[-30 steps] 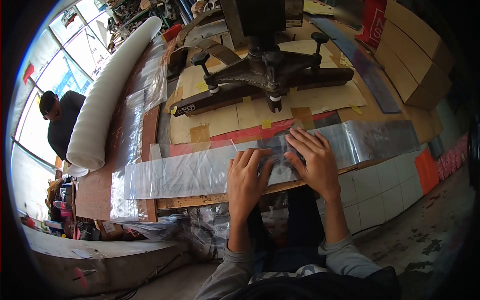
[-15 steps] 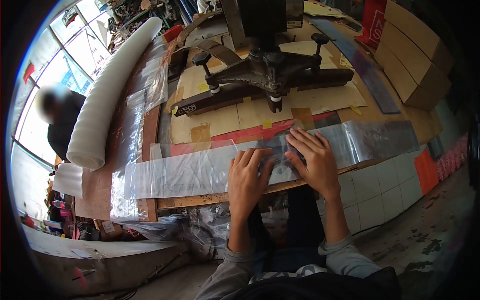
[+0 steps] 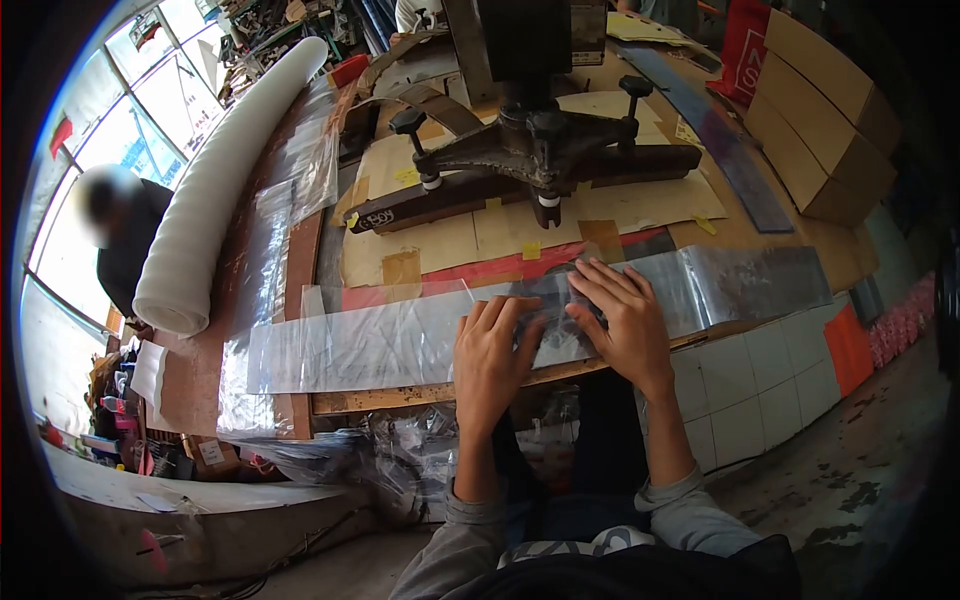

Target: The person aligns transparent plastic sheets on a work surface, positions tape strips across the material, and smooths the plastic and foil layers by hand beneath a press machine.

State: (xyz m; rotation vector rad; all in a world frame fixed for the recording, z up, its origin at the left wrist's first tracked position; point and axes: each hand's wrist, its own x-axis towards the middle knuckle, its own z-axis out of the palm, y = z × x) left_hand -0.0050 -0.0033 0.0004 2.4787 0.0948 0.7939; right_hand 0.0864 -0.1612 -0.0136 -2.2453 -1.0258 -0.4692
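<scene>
- Along the front edge of the surface (image 3: 345, 403): clear plastic film (image 3: 375, 345) (piece count unclear).
- On it, one left hand (image 3: 488, 355), fingers bent, thumb apart; one right hand (image 3: 630, 330), fingers extended, thumb apart.
- Beyond, one dark metal frame (image 3: 545, 160); leftward, one white roll (image 3: 215, 195).

workshop | press-like machine (image 3: 540, 145), top centre | white foam roll (image 3: 225, 195), upper left | cluttered racks (image 3: 268, 62), top left | cardboard boxes (image 3: 815, 130), upper right | plastic strip (image 3: 350, 350) on workbench (image 3: 848, 252), centre
</scene>
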